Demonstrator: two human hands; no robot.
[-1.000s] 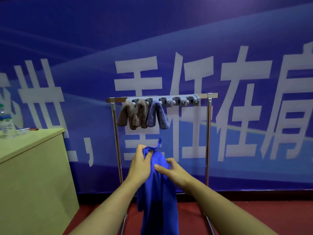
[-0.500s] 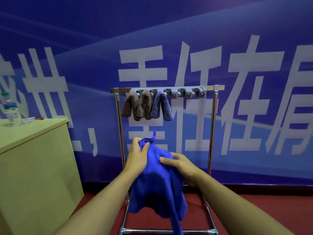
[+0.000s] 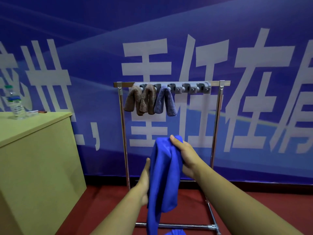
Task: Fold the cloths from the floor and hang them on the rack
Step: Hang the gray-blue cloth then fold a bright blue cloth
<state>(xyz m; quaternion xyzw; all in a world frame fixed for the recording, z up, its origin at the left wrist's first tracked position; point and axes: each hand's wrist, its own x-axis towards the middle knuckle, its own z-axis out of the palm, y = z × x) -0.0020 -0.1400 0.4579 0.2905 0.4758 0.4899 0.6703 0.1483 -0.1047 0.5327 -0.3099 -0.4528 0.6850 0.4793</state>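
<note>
We've shifted the bright blue microfibre cloth [image 3: 163, 175] from left to right hand [image 3: 185, 154], which now grips its folded top below the chrome rack [image 3: 218, 116], left hand [image 3: 144, 180] flat, fingers straight alongside—fold nearly ready to hang.

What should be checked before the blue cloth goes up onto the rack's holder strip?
1. Cloth held: ok, right hand grips the top of the blue cloth.
2. Left hand supporting: ok, flat against the cloth's left side.
3. Fold finished: not ok, the cloth hangs long and loose.
4. Free clip: ok, the holder strip is bare right of the grey-blue cloth.
5. Hung cloths: ok, two brown cloths sit in place.
6. More cloths on the floor: cannot tell.
</note>
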